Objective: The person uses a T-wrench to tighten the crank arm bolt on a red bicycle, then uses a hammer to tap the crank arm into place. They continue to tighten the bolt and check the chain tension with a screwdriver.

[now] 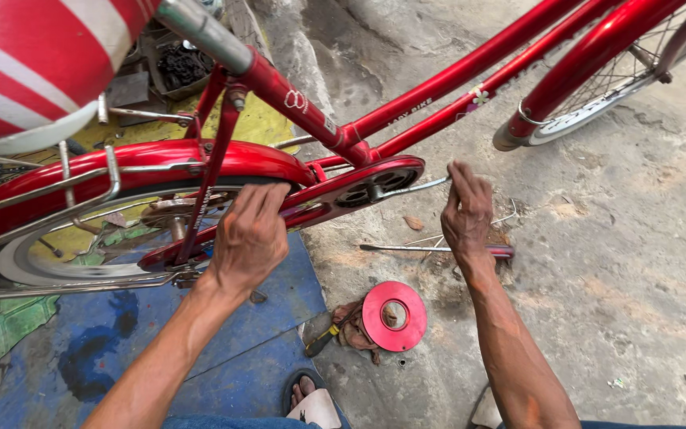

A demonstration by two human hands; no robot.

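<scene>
A red bicycle [406,95] stands in front of me, its rear wheel [49,254] at the left under a red mudguard. My left hand [249,234] rests on the red chain guard [335,195], fingers curled over its upper edge near the wheel. My right hand [466,210] grips the silver crank arm [410,188] that sticks out from the chain guard's front end. A red and white striped saddle [25,63] fills the top left corner.
On the concrete ground lie a round red disc with a centre hole [393,315], a rag with a yellow-handled tool [335,334], and a long screwdriver with a red handle [438,249]. A blue mat [224,357] is underfoot; my sandalled foot [310,401] shows below.
</scene>
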